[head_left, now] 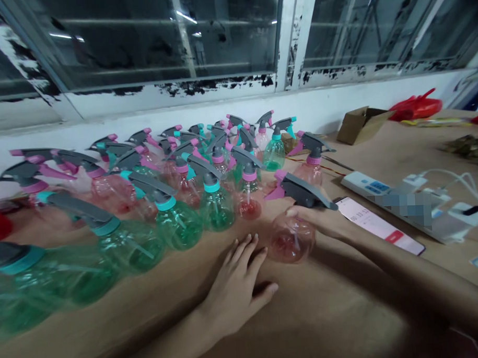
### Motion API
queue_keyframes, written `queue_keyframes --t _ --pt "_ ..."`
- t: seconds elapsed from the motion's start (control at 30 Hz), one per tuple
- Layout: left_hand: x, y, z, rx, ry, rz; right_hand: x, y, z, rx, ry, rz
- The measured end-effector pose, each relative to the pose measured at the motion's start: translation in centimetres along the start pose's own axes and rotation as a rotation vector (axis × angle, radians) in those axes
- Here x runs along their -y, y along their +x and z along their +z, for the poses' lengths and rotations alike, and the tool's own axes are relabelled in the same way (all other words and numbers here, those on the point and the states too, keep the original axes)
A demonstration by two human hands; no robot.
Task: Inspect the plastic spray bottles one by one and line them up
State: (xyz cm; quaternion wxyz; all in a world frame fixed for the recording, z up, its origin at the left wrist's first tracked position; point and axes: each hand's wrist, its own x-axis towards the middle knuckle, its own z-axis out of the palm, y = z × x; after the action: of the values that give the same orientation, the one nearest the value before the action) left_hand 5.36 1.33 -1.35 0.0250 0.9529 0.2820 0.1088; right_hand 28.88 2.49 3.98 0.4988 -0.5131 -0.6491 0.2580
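My left hand (241,280) lies on the brown table surface (298,312), fingers stretched out and thumb apart, holding nothing. To its right, my right hand (318,219) grips a pink spray bottle (290,245) around the neck, just under its grey and pink trigger head (300,191). The bottle stands upright or nearly so; most of my right fingers are hidden behind it. Just beyond my left fingertips is another pink spray bottle (250,206). A green spray bottle (217,208) stands beside that one. Another green spray bottle (180,224) is farther left.
Several more pink and green spray bottles crowd the left side toward the window wall (318,105). Beyond my right arm are a phone (376,224) and a white power strip (367,185) with plugged-in cables. An opened cardboard box (357,125) and red plastic bag (419,107) sit farther back.
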Motion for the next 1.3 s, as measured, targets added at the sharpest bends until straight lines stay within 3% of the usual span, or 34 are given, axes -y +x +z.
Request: queue_keyframes --t 0.27,0.47,0.6,0.67,1.0,1.3 --pt "0.0 0.0 0.2 -0.018 0.006 -0.001 1.0 -0.8 -0.7 0.021 -0.073 0.000" --pt "-0.1 -0.2 0.4 -0.026 -0.008 -0.027 1.1 -2.8 -1.0 0.063 -0.308 -0.142" --pt "0.0 -0.1 0.4 -0.041 -0.012 -0.014 -0.5 -4.8 -0.7 -0.105 -0.409 -0.081" --pt "0.1 -0.1 0.4 -0.048 -0.008 -0.015 -1.0 -5.1 -0.8 -0.124 -0.439 -0.086" --pt "0.3 -0.1 0.4 -0.054 -0.006 -0.028 -3.1 -0.4 -3.3 -0.125 -0.571 -0.158" --pt "0.2 -0.3 0.8 -0.077 0.052 -0.028 -2.8 2.7 -2.8 -0.102 -0.691 -0.126"
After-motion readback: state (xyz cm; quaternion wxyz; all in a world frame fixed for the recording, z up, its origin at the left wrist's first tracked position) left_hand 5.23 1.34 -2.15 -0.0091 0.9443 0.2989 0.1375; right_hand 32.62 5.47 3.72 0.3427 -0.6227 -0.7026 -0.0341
